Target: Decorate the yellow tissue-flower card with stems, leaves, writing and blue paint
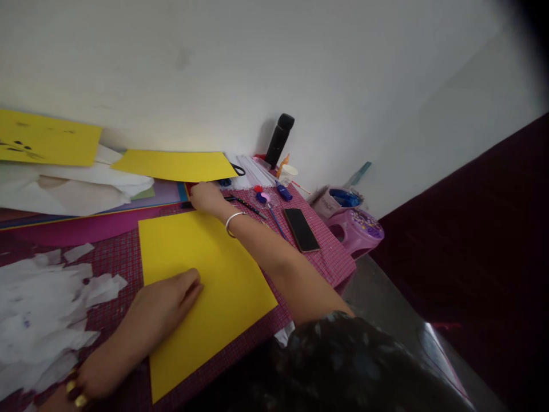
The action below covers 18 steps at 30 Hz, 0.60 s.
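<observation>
A plain yellow sheet point(218, 292) lies on the red checked tabletop point(330, 260). My left hand point(171, 297) rests on its left part with the fingers curled in; whether anything is inside them is hidden. My right hand point(207, 197), with a silver bangle at the wrist, is stretched past the sheet's far edge, at the near edge of a second yellow sheet point(175, 165). Its fingertips are hidden, so I cannot make out what they touch. A black pen point(186, 204) and a dotted pencil point(249, 206) lie beside this hand.
Torn white paper point(38, 320) is heaped at the left. Coloured sheets and a painted yellow sheet point(47, 140) are stacked along the wall. At the right are a phone point(301, 230), paint blobs, a blue tube point(283, 191), a black bottle point(278, 140) and a pink stool point(358, 229).
</observation>
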{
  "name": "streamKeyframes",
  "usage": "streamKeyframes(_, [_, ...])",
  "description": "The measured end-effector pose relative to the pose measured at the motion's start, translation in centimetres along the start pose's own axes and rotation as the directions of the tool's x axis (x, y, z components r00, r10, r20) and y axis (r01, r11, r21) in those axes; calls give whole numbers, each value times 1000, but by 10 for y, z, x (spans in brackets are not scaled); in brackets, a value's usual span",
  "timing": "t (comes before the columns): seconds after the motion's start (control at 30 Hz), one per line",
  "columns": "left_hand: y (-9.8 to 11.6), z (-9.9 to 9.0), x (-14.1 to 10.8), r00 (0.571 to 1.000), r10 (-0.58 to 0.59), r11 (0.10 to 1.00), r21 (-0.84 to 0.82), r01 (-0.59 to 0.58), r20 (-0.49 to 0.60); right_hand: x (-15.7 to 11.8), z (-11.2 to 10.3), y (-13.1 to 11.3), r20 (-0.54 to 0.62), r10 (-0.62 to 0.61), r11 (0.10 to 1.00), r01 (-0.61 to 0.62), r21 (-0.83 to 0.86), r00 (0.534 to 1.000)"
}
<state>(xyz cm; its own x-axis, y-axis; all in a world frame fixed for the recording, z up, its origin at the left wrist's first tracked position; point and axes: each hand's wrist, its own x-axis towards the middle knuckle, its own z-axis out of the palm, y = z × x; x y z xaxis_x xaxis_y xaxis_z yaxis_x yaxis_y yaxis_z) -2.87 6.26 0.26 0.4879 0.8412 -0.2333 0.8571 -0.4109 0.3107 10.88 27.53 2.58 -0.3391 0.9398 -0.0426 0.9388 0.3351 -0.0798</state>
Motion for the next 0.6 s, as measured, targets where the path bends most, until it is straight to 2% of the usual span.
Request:
streamKeyframes(0.17, [3, -3, 1, 1000, -1, 1000, 26, 1, 11, 5, 2, -2, -135, 95, 995, -89, 53, 986])
streamKeyframes(0.43, [4, -4, 1, 1000, 8, 999, 40, -8, 12, 9, 13, -11, -175, 207, 973, -183, 144, 963])
streamKeyframes(0.5, [4, -4, 1, 1000, 17, 1000, 17, -17, 7, 6, 8, -10, -174, 211, 971, -185, 153, 962])
streamKeyframes(0.6, [3, -5, 0, 1000, 25, 1000, -13, -25, -6, -8, -12, 0, -209, 219, 963, -176, 206, 953])
